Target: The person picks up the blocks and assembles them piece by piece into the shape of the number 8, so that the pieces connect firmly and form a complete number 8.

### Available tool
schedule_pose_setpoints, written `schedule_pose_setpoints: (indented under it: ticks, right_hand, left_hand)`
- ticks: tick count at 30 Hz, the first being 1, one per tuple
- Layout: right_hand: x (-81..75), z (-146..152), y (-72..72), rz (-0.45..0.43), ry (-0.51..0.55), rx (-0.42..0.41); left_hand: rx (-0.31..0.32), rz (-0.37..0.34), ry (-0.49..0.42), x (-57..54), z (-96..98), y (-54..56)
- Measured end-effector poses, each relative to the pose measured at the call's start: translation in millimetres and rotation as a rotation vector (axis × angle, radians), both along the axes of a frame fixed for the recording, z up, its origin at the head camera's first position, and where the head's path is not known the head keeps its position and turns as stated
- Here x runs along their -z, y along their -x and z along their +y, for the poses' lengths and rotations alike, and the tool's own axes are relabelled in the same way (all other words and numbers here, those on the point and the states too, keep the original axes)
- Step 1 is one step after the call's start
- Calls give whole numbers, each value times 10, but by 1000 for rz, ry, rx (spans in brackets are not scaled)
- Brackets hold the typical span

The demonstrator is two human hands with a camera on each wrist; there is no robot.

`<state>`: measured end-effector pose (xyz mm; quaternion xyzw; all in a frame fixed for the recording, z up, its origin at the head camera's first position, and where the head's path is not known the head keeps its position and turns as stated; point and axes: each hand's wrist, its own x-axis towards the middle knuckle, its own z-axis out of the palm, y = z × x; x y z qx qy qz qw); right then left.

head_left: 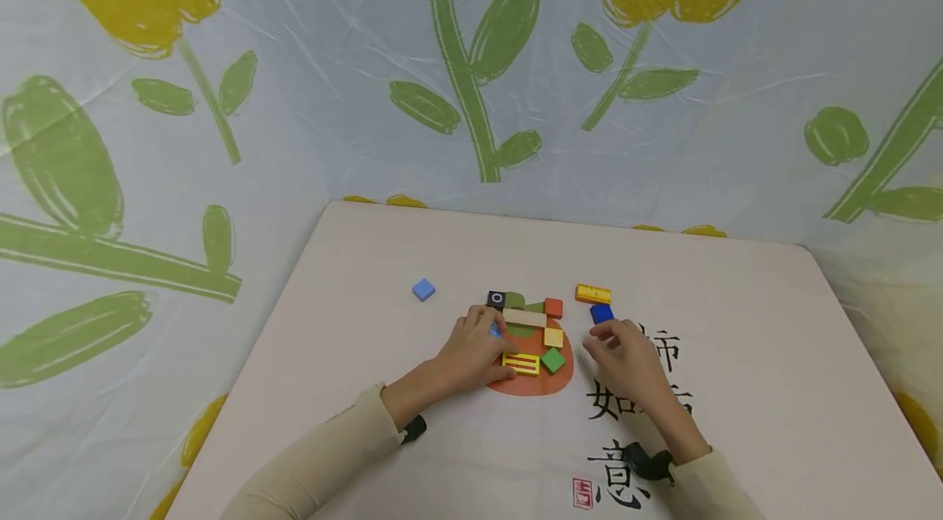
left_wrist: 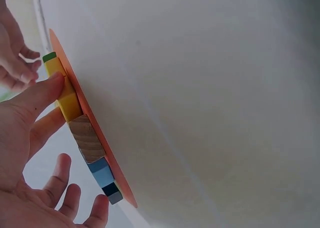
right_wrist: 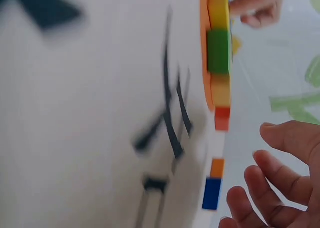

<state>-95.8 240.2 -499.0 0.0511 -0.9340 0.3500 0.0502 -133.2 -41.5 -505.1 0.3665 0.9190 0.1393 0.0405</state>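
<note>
My left hand [head_left: 475, 348] pinches a yellow block with red stripes [head_left: 522, 364] between thumb and index finger; its other fingers are spread over the blocks behind. The striped block lies on an orange fruit picture [head_left: 534, 387] printed on the table. Around it sit a green block [head_left: 553, 360], a small yellow block [head_left: 553, 337], a pale wooden bar [head_left: 525, 318], a red block [head_left: 553, 307] and a black block with a white ring [head_left: 496, 299]. A light blue block [head_left: 496, 331] is partly hidden by the left hand. My right hand [head_left: 626, 360] holds nothing, its fingers loosely bent near a dark blue block [head_left: 602, 313].
Behind the dark blue block is a yellow-orange block [head_left: 593, 293]. Another blue block [head_left: 423, 289] lies off to the left. Black written characters [head_left: 619, 475] and a red seal mark [head_left: 583, 494] are on the pale table [head_left: 773, 340]. A flower-printed cloth [head_left: 309, 94] hangs behind.
</note>
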Motion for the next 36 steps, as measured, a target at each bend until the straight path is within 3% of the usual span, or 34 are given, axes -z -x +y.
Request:
schedule_pose_setpoints:
  ticks: [6,13,25,36]
  right_hand:
    - [-46,164,131,50,-5,48]
    - [-33,304,293,15,-43,94]
    - [61,449,482,-110,-75,-16]
    - [121,485,553,-111,-104,-43]
  left_hand:
    - [-5,-3,11,-5,3,-8]
    - [-7,2,11,14,1,-16]
    - [-4,8,19,17,10,-9]
    - [-5,0,14,-12,2,-10]
